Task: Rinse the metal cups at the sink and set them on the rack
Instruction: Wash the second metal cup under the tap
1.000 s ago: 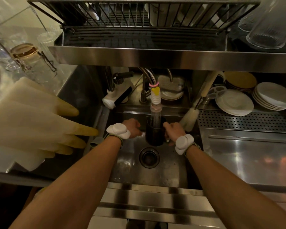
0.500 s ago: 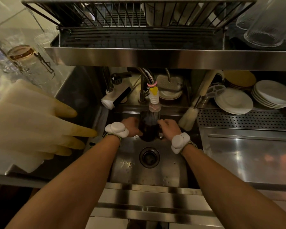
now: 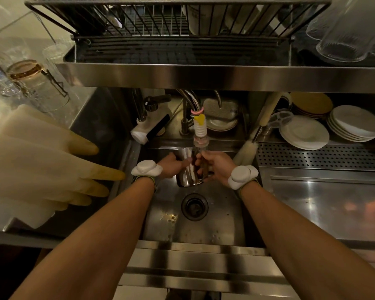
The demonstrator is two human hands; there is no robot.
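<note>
Metal cup [image 3: 192, 169] (seemingly tilted) — both hands.

One shiny metal cup [image 3: 191, 169] sits under the tap, two bare hands on it, left [image 3: 171, 165] and right [image 3: 217, 167], each wrist wearing one white puffy band. One round black drain [image 3: 194, 206] below. Two pale yellow rubber gloves [image 3: 41, 169] on the left. One white bottle brush [image 3: 246, 150]. Three stacks of plates at right; the exact plate count is unclear.
</note>
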